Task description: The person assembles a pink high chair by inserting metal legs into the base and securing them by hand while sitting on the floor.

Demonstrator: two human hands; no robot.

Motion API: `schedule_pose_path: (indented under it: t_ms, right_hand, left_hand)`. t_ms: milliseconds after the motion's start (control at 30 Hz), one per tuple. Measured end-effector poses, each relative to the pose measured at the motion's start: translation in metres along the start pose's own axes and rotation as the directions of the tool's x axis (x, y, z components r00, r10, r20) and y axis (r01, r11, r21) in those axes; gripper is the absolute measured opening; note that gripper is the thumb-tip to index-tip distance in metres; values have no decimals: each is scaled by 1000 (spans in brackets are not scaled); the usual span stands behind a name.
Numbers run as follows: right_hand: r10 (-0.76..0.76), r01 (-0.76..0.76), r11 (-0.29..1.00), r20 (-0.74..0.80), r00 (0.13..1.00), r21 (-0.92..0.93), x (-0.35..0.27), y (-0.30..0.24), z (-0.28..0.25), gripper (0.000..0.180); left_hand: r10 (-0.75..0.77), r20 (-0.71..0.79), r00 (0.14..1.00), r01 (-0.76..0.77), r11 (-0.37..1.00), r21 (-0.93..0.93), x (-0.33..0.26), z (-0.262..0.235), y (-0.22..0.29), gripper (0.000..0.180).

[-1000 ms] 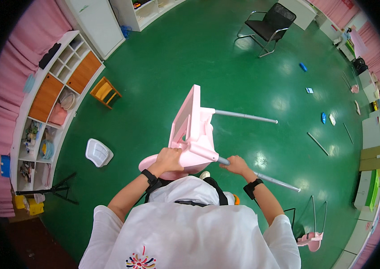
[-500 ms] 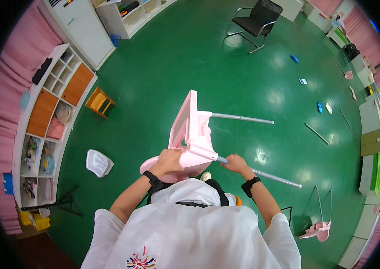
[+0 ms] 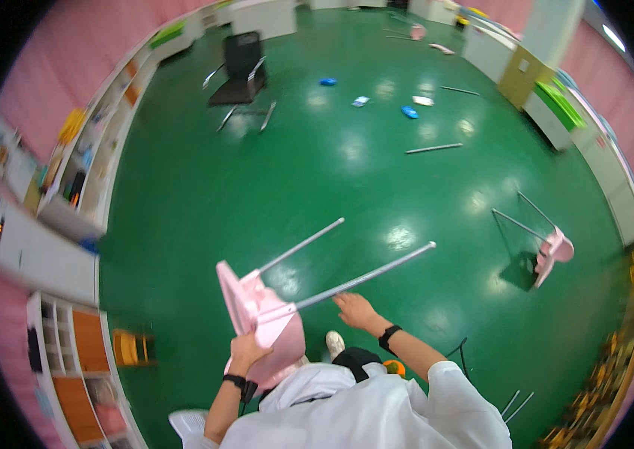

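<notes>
A half-built pink highchair [image 3: 285,340] was clasped by the left hand [image 3: 248,352]; its forward-right-slanting leg [image 3: 365,276] was left just beyond the right hand [image 3: 357,310], fingers loose, empty.

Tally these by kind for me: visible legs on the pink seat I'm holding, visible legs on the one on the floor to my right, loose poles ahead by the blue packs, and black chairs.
Held seat legs: 2
Right seat legs: 2
Loose poles: 2
Black chair: 1
Total: 7
</notes>
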State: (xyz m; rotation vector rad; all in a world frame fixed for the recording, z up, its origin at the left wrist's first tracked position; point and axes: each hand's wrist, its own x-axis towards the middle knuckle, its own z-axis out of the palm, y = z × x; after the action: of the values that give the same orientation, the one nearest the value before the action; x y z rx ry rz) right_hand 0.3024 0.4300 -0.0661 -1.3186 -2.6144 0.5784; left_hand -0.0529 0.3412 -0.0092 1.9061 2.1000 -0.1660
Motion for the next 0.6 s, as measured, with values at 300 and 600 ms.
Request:
schedule_pose_path:
  t_ms: [300, 600]
  right_hand:
    - [581, -625, 779, 418, 699, -37, -185, 99, 26, 35]
    - [787, -833, 520, 275, 553, 188, -198, 133, 18, 35]
  left_hand:
    - [-25, 84, 996, 18, 996, 87, 120, -27, 36, 73]
    - [-13, 18, 1000, 15, 996, -93, 263, -54, 79, 76]
